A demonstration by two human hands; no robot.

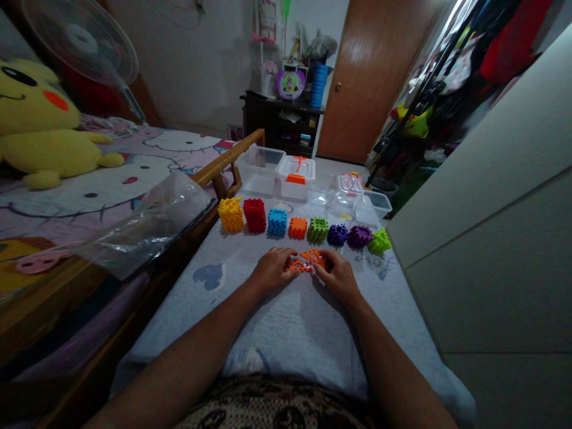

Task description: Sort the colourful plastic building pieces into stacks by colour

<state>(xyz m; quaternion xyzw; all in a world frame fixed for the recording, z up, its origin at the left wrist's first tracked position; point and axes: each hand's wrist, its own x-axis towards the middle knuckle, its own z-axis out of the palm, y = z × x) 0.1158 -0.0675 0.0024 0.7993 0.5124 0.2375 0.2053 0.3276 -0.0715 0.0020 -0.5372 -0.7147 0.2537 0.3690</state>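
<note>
Both of my hands are close together over the cloth-covered table [286,316]. My left hand [273,269] grips a flat orange interlocking puzzle piece [297,266] by its left side. My right hand [337,273] holds a tilted orange piece [314,256] just beside it; whether the two are joined I cannot tell. Behind my hands stands a row of toothed block stacks: yellow [230,214], red [254,215], blue [277,222], orange [297,227], green [317,229], dark blue [337,234], purple [360,236] and lime [379,241].
Clear plastic boxes [261,170] and a lidded box with orange clips [295,179] stand at the table's far end. A wooden bed rail [230,156] borders the left side, with a plastic bag [152,223] over it. A pale cabinet [487,196] flanks the right.
</note>
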